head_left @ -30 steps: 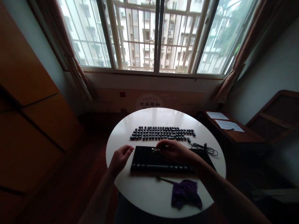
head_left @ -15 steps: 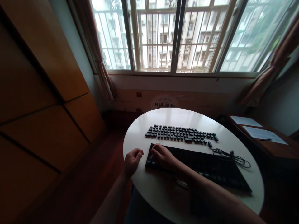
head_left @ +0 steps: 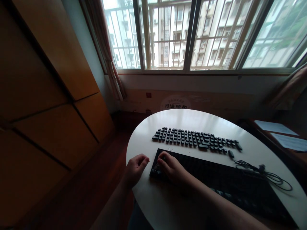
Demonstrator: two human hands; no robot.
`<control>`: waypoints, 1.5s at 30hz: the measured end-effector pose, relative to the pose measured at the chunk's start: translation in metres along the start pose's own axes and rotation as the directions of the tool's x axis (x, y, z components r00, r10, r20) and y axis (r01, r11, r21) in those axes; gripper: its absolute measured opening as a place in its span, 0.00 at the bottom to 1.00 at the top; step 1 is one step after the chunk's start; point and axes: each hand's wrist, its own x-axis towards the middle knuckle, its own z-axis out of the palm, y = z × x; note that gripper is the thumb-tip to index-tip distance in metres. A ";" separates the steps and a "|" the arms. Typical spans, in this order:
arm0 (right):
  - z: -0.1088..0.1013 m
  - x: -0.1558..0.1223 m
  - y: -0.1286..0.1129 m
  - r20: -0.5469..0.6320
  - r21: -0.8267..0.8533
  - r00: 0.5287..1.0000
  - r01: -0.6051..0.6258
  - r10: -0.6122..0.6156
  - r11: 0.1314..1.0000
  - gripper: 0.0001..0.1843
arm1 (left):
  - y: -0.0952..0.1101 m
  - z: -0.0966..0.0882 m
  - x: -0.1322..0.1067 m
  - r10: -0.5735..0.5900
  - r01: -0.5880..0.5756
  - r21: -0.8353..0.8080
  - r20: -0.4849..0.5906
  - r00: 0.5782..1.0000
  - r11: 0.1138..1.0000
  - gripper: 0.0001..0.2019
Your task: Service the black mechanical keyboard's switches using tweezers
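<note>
A black keyboard [head_left: 223, 172] lies across the round white table, many of its keycaps gone; a row of caps still shows along its near edge. Over its left end, my right hand [head_left: 171, 166] is closed, with the thin wires of a keycap puller [head_left: 170, 149] sticking up past the fingers. Whether a cap is caught in the puller cannot be seen. My left hand [head_left: 136, 167] is curled shut beside the keyboard's left end, at the table's edge; anything inside it is hidden. Beyond the keyboard, loose black keycaps [head_left: 184, 137] are laid out in rows.
A coiled black cable [head_left: 271, 175] rests at the right on the white table [head_left: 144, 134]. Sheets of paper [head_left: 287, 142] lie on a brown surface farther right. A wooden cabinet [head_left: 52, 127] stands left, a barred window [head_left: 187, 35] ahead.
The view has shifted, so the table, keyboard and keycaps appear farther right and larger. My right hand stays over the keyboard's left end, and the left hand remains curled beside it.
</note>
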 end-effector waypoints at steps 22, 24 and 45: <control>0.006 -0.002 -0.018 0.217 -0.613 0.976 0.131 0.006 0.779 0.06 | 0.000 0.004 -0.003 -0.003 0.002 -0.071 -0.012 1.000 0.997 0.20; 0.008 -0.003 -0.016 0.233 -0.646 0.972 0.175 -0.027 0.743 0.07 | 0.000 0.003 -0.002 0.007 -0.007 -0.020 0.003 1.000 1.000 0.17; 0.000 0.000 -0.013 0.074 -0.415 0.995 0.095 -0.070 0.905 0.07 | 0.019 0.004 -0.004 0.061 -0.073 0.190 0.073 0.995 0.979 0.15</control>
